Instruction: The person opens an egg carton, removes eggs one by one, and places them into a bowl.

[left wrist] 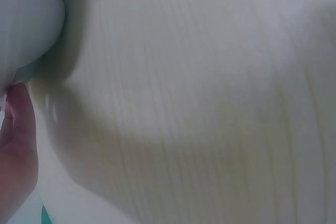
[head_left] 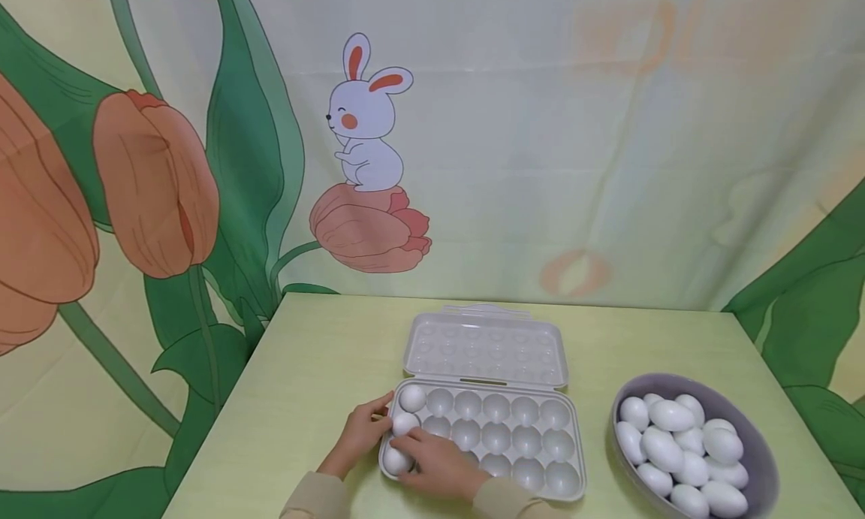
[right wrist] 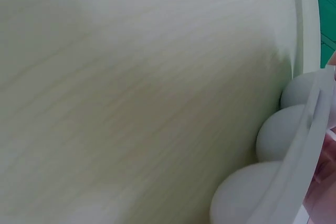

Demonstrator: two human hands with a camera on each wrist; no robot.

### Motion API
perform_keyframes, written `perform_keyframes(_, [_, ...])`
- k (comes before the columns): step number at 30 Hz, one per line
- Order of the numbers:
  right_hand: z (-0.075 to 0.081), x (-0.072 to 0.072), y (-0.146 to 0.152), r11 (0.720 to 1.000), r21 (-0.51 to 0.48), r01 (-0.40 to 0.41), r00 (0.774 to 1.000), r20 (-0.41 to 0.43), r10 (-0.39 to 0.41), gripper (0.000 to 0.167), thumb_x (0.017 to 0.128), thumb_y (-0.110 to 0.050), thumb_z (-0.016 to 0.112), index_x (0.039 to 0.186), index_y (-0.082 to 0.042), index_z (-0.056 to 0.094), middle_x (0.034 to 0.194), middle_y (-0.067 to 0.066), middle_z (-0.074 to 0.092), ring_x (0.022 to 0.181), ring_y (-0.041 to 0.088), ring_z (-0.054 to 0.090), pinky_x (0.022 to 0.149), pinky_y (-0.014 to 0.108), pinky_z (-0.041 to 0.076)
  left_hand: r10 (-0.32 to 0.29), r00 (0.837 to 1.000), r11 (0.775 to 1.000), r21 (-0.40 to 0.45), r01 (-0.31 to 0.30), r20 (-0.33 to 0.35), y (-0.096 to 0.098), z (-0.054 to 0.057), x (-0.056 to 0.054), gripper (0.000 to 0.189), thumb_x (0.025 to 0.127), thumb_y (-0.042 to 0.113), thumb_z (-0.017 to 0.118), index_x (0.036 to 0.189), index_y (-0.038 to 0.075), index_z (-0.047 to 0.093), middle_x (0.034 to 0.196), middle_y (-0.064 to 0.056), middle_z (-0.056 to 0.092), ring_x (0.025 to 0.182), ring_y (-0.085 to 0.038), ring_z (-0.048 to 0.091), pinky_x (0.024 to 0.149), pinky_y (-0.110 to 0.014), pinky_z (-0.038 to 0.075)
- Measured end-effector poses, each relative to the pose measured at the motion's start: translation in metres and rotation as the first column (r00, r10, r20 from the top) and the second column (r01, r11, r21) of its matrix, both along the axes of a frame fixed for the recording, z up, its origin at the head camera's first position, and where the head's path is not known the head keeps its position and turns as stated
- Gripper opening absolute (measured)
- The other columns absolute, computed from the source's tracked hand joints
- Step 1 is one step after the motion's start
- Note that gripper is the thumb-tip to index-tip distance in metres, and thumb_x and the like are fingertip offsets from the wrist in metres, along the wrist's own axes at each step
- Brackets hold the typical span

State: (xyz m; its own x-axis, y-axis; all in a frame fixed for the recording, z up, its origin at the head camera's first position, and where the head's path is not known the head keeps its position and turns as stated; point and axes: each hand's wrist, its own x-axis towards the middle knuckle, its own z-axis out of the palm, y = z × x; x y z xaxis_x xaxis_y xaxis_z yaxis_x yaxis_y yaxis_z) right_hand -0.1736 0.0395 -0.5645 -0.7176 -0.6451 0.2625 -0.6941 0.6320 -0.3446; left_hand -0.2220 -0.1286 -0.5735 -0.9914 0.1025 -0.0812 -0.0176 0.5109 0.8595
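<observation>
A white plastic egg carton (head_left: 496, 496) lies with its lid (head_left: 486, 346) folded back. White eggs fill its leftmost column: a back egg (head_left: 412, 399), a middle egg (head_left: 404, 423) and a front egg (head_left: 397, 461). My right hand (head_left: 442, 463) reaches over the cups from the right and pinches the front egg, which sits at its cup. At the carton's left edge, my left hand (head_left: 363, 431) holds the rim beside the middle egg. Rounded cup undersides (right wrist: 247, 192) show below the rim in the right wrist view; the left wrist view catches only part of the left fingers (left wrist: 21, 114).
Right of the carton stands a grey-purple bowl (head_left: 764, 459) heaped with several white eggs (head_left: 662, 449). Both rest on a pale wood-grain table (head_left: 304, 369). Behind its back edge hangs a cloth backdrop (head_left: 486, 166) printed with tulips and a rabbit.
</observation>
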Motion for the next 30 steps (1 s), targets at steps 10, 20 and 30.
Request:
perform_keyframes(10, [-0.001,-0.001,-0.008,0.994,0.035,0.1,0.992,0.08,-0.103,0.038,0.073,-0.03,0.061,0.11,-0.021,0.058,0.093,-0.004,0.052,0.069,0.006,0.05,0.055,0.016,0.04,-0.003,1.0,1.0,-0.004,0.003,0.0,0.0,0.001,0.001,0.052,0.072,0.001,0.054,0.124,0.005,0.051,0.086,-0.01,0.058,0.073,-0.014,0.054,0.056,-0.02,0.043])
perform_keyframes(20, [0.004,-0.009,-0.012,0.994,0.096,0.06,0.987,0.142,-0.074,0.037,0.069,-0.025,0.067,0.105,-0.017,0.06,0.092,-0.001,0.051,0.07,0.006,0.048,0.059,0.015,0.039,-0.011,1.0,1.0,-0.001,0.011,0.008,0.0,0.002,0.0,0.053,0.072,0.001,0.053,0.125,0.004,0.05,0.086,-0.011,0.058,0.074,-0.015,0.054,0.057,-0.021,0.043])
perform_keyframes(30, [0.001,-0.011,-0.003,0.998,0.047,0.043,0.993,0.111,-0.048,0.037,0.069,-0.031,0.067,0.103,-0.018,0.058,0.095,-0.004,0.05,0.07,0.003,0.047,0.057,0.012,0.038,-0.007,1.0,1.0,-0.001,0.007,0.014,0.0,0.003,0.0,0.053,0.072,0.002,0.053,0.125,0.005,0.05,0.087,-0.01,0.057,0.075,-0.015,0.054,0.059,-0.021,0.043])
